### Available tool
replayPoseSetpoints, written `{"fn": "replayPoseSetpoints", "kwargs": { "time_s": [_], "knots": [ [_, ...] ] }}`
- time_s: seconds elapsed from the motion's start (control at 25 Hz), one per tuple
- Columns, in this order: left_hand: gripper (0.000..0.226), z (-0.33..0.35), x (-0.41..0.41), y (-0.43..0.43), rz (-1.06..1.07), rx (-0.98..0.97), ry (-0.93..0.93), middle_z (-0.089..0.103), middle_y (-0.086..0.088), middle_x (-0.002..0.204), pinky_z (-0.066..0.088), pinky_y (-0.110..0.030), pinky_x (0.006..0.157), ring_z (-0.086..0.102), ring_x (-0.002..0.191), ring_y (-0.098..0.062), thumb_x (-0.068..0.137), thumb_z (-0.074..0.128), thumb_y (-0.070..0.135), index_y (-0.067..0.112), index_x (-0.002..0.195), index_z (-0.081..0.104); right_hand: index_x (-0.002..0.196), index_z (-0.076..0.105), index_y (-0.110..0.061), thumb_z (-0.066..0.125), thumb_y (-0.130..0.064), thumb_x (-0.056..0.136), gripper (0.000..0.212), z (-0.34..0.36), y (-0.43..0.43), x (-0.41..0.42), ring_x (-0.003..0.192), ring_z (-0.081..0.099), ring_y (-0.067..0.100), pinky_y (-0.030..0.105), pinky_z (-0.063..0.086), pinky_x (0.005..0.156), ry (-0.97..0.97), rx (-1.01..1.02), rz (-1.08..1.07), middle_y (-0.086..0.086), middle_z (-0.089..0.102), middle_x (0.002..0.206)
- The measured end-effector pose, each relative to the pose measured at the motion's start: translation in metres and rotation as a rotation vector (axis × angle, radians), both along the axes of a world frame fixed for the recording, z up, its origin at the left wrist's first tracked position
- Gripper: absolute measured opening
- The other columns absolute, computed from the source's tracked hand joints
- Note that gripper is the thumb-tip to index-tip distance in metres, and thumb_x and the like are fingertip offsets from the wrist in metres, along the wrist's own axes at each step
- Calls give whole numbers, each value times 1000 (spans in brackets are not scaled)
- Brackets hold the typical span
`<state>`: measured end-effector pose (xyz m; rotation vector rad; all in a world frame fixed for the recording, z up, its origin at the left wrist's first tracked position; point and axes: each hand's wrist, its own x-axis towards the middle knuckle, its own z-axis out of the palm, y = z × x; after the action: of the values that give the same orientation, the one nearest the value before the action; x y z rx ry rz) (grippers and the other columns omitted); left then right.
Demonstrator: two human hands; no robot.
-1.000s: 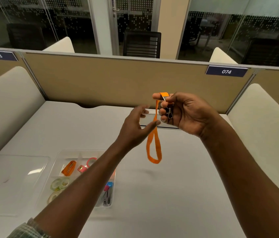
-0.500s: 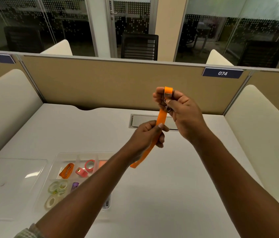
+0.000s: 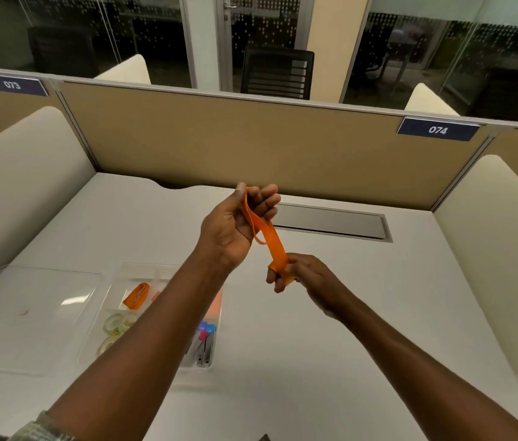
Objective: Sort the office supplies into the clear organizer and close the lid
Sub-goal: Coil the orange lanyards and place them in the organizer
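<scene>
An orange lanyard strap (image 3: 267,237) is held in the air above the table (image 3: 315,345), beyond and to the right of the clear organizer (image 3: 143,272). Its long axis runs on a slant, from the upper end farther from the organizer down to the lower end nearer the viewer and to the right. A small loop of slack hangs off its left edge.

The left hand (image 3: 235,224) is raised, palm turned inward, and its grip pinches the strap's upper end between thumb and curled fingers. The right hand (image 3: 302,275) sits lower and to the right, its grip closed on the lower end, which folds over the fingers. Both forearms reach in from the bottom edge, and the left one crosses over the organizer.

The organizer lies open on the table. Its far left compartment holds a folded orange lanyard (image 3: 136,296). In front of that are clear tape rolls (image 3: 117,324). At the organizer's right side are small pink and blue items (image 3: 206,331) above metal clips (image 3: 205,356). The clear lid (image 3: 34,316) lies flat just left of the organizer.

Beyond the organizer, a grey cable hatch (image 3: 330,222) is set into the table before a tan partition (image 3: 251,138).
</scene>
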<state>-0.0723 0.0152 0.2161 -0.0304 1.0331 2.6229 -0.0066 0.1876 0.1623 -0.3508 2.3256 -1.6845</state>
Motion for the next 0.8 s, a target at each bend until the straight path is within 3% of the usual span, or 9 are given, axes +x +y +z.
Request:
{"fn": "replayPoseSetpoints", "kwargs": {
  "time_s": [0.12,0.24,0.32,0.4,0.44,0.52,0.64,0.68,0.8],
  "knots": [
    [34,-32,3,-13,108,-225,-45,70,-17,119,50,-41,100,67,112,-30,104,43,28,3,102,65,93,72,-16,42,-23,95,31,4,-22,14,80,66,19,22,52,78,-104,-190,48,6,70,81],
    [37,-64,28,-14,62,-727,35,72,-9,92,50,-40,86,66,94,-21,95,51,38,5,91,67,108,69,-10,43,-26,102,31,7,-34,13,92,66,24,35,51,90,-130,-330,-15,15,69,91],
    [39,-76,46,-8,-25,-766,81,70,-9,79,55,-45,80,65,75,-24,89,46,41,9,93,69,116,68,-10,43,-25,104,32,9,-42,6,94,67,26,42,52,85,-158,-458,-58,13,71,96],
    [46,-83,63,-4,-92,-679,-10,63,-7,62,57,-49,83,59,56,-22,96,37,45,13,94,69,120,68,-14,44,-26,104,32,11,-47,-7,96,69,25,37,53,80,-154,-535,-135,11,73,102],
    [48,-87,70,-5,-114,-662,-53,57,-4,56,57,-48,80,54,50,-18,99,37,48,13,93,69,122,67,-15,45,-26,104,31,11,-49,-15,100,70,23,34,54,84,-122,-495,-194,9,74,104],
    [42,-94,80,-13,-162,-734,-41,51,1,55,58,-40,69,52,50,-14,99,44,48,18,90,71,125,65,-17,46,-22,104,28,4,-50,-31,104,70,15,30,56,90,43,-182,-273,2,75,106],
    [27,-92,81,-38,-160,-791,57,55,5,58,51,-25,53,52,51,-13,94,53,44,28,80,70,119,67,-21,46,-21,105,26,-14,-57,-37,99,69,10,30,56,88,147,347,-69,-6,73,101],
    [26,-90,77,-51,-101,-805,73,57,6,58,49,-25,52,50,50,-12,94,55,41,28,76,68,112,70,-21,44,-25,104,28,-23,-64,-34,95,69,11,32,55,86,90,377,30,-6,74,97],
    [28,-98,67,-90,82,-1006,128,64,4,65,50,-26,62,57,59,-7,94,57,44,24,76,64,99,73,-14,31,-40,100,49,-42,-90,-21,83,68,17,36,52,83,-177,203,209,5,74,85]
  ]
}}
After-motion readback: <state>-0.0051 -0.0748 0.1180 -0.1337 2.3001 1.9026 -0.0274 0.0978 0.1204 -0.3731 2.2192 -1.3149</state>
